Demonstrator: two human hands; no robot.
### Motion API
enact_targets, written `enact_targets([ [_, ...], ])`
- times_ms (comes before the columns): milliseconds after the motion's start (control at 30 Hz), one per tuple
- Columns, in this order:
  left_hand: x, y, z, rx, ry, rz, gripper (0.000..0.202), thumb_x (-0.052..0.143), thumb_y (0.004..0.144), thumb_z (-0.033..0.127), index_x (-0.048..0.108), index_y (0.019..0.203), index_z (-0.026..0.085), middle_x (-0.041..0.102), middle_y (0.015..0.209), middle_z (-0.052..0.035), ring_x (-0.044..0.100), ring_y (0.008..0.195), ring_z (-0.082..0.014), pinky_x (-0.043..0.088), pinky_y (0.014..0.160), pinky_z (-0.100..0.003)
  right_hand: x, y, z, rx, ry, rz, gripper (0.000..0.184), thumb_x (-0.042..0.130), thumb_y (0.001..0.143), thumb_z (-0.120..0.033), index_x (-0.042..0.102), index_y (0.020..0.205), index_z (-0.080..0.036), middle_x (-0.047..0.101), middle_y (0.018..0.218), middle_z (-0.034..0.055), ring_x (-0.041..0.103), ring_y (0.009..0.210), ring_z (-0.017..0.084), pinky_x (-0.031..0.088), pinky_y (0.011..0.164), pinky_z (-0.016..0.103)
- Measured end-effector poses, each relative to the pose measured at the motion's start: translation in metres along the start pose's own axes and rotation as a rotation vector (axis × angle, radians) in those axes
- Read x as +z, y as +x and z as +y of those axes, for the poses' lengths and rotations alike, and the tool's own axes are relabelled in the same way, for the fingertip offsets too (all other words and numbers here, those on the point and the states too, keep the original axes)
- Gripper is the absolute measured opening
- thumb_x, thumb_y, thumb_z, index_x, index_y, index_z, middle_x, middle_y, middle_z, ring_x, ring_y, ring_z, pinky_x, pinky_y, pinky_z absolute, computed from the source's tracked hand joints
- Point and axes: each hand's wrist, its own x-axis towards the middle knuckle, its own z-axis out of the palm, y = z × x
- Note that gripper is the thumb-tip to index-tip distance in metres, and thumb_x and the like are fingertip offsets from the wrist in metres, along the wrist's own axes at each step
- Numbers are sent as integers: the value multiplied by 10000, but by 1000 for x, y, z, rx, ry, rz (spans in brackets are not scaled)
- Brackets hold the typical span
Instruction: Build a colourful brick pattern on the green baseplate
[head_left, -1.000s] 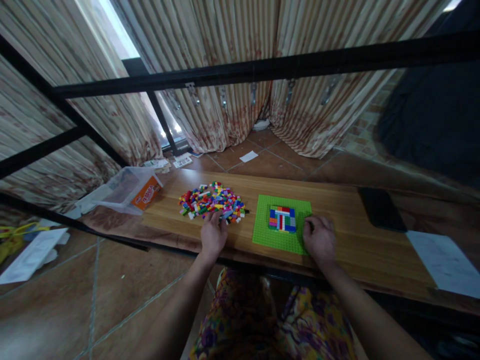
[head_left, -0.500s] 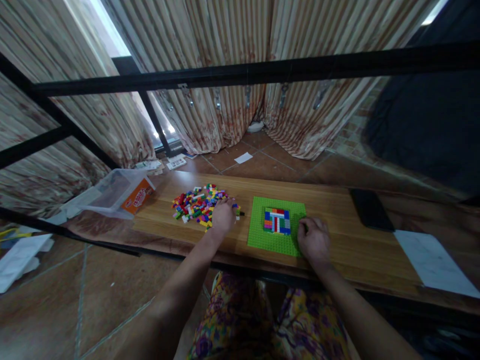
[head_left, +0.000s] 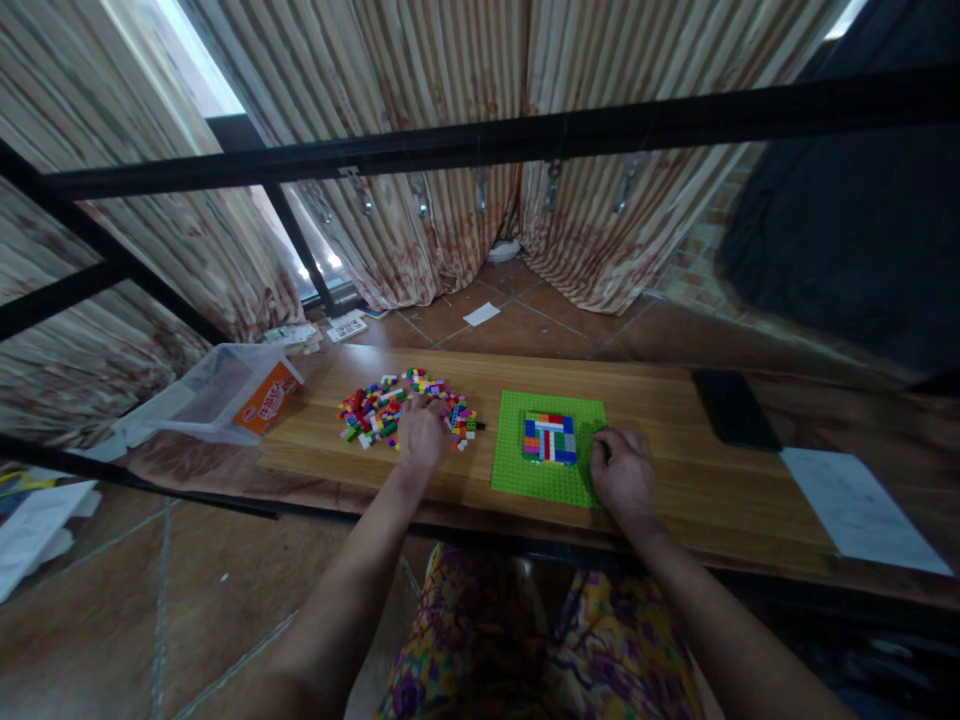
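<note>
My left hand (head_left: 422,436) reaches over the pile of small toy bricks (head_left: 375,405), fingers apart and pointing down among the pieces. Its fingertips are partly lost among the bricks. A green baseplate (head_left: 511,475) lies to the right of the pile. On its middle sits a low, roughly square build (head_left: 550,440) of blue, white, red, orange and green bricks. My right hand (head_left: 624,470) rests at the right edge of the baseplate, thumb and fingers curled together. What they pinch, if anything, is too small to make out.
A clear plastic bin (head_left: 217,395) with an orange label stands at the left end of the wooden board (head_left: 652,400). A black phone (head_left: 735,408) and a white paper sheet (head_left: 862,510) lie on the right. A black metal bar (head_left: 450,148) crosses before the curtains.
My left hand has moved left, deeper over the brick pile, uncovering bricks on its right side. My right hand stays at the baseplate edge. The whole view has shifted slightly.
</note>
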Motion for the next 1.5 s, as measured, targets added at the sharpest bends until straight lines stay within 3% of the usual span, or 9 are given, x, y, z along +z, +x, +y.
enact_targets([
  [167,14,11,12,101,-31,-20,271,528,835,167,706,1040,170,668,1114,-113,552,1104,-257,431,999,-406,-1,0,-1,11,-2,-15,195,453,843,-209,645,860,-181,636,897,105,537,890,245,445,851,371],
  [333,26,22,15,158,-40,-84,207,526,814,107,711,889,162,704,974,-101,574,1079,-235,427,1005,-393,-2,1,-1,11,-8,-19,189,457,843,-207,644,851,-180,634,885,101,536,880,243,444,852,369],
  [433,24,23,13,144,-41,-86,207,516,817,92,699,900,145,702,967,-113,592,1061,-238,432,998,-384,-1,1,-1,10,-6,-16,189,460,839,-201,647,852,-181,636,890,101,533,886,243,441,862,371],
  [567,13,14,15,53,-78,-34,233,448,885,131,659,982,112,685,1029,-150,612,1029,-253,459,944,-388,-1,1,-1,23,-5,-20,193,460,835,-193,651,860,-178,633,891,104,525,884,243,441,846,368],
  [700,7,-8,27,-59,-340,-37,191,470,904,174,635,998,156,705,945,-86,657,871,-207,499,801,-318,-2,2,-3,31,14,-21,189,460,832,-187,648,848,-181,629,888,102,519,886,244,436,845,371],
  [967,26,-47,61,41,-751,-151,107,566,845,131,660,826,180,705,849,-24,658,815,-153,504,756,-268,-2,2,-3,48,49,-31,202,442,843,-184,644,849,-192,630,913,108,519,921,251,423,855,382],
  [1200,26,-45,75,157,-765,-153,154,549,872,115,681,845,191,694,882,-35,644,855,-154,500,809,-285,-3,3,-4,56,52,-35,199,448,842,-183,646,853,-196,625,907,101,515,901,247,414,849,383],
  [1500,31,-42,84,208,-720,-150,149,542,878,113,666,833,182,673,868,-36,634,854,-154,496,816,-284,-3,3,-5,62,72,-26,203,442,855,-186,645,845,-191,622,898,103,504,914,247,415,857,382],
])
